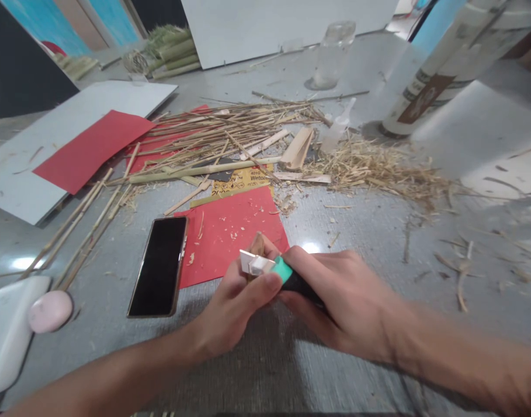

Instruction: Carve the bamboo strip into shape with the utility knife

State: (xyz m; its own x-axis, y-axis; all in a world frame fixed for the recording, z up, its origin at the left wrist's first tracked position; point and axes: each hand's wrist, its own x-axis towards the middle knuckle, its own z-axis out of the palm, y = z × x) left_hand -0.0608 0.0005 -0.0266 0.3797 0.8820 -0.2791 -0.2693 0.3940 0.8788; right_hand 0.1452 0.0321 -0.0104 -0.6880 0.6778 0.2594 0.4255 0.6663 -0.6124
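Note:
My right hand is wrapped round a utility knife with a black and teal handle, its blade pointing left. My left hand pinches a small brownish piece of wood or bamboo, mostly hidden by the fingers and blade. The left thumb rests by the knife's teal front end. The blade lies across the small piece; whether it cuts in, I cannot tell. Under and beyond the hands lies a red sheet with pale shavings on it. A black-screened phone lies left of the sheet.
Thin dry stalks lie in a pile beyond the sheet, beside yellow sandpaper and a straw heap. A glass jar and a tall container stand at the back. Left are a white board and a pink round object.

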